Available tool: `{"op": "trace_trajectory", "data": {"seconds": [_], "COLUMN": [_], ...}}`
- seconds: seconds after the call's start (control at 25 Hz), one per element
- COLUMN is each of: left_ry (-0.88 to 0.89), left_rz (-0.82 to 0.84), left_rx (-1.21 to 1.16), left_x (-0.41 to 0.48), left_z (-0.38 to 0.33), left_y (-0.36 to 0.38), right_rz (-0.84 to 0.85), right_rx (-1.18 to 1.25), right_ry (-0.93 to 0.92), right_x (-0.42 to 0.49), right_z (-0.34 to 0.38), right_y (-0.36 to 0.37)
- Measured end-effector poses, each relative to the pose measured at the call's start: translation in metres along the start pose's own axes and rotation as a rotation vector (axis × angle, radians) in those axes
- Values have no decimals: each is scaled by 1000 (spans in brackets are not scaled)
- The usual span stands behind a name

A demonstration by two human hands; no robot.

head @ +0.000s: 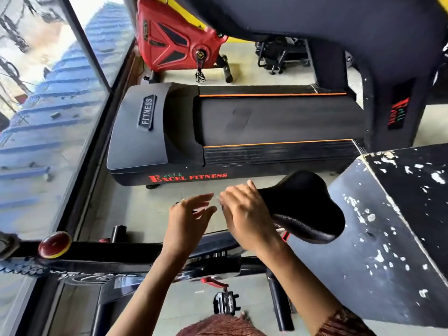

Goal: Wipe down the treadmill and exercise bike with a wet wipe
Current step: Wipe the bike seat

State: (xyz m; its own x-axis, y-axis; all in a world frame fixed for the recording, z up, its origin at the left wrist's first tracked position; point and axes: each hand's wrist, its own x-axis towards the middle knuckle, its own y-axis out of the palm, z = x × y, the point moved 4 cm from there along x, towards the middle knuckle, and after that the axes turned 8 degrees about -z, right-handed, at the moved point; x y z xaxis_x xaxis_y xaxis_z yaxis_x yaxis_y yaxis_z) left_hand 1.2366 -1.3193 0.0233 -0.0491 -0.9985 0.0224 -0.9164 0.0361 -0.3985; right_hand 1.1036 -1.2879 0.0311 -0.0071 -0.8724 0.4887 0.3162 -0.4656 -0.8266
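Head view: right hand (pixel 244 214) curls round the narrow front tip of the saddle (pixel 306 204), probably rubbing it; any wipe under it is hidden. Left hand (pixel 189 215) hovers beside, fingers loose and spread, holding nothing. Treadmill (pixel 266 120) sits beyond, untouched.

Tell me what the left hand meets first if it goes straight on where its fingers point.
The left hand would probably meet the right hand at the saddle nose; depth unclear.
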Motion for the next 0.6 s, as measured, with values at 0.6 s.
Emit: {"op": "trace_trajectory", "data": {"seconds": [0.6], "left_ry": [569], "left_rz": [129], "left_rx": [222], "left_x": [4], "left_z": [-50], "left_y": [42], "right_rz": [153], "right_rx": [285], "right_ry": [236], "right_x": [-7], "right_z": [-56], "right_y": [-16]}}
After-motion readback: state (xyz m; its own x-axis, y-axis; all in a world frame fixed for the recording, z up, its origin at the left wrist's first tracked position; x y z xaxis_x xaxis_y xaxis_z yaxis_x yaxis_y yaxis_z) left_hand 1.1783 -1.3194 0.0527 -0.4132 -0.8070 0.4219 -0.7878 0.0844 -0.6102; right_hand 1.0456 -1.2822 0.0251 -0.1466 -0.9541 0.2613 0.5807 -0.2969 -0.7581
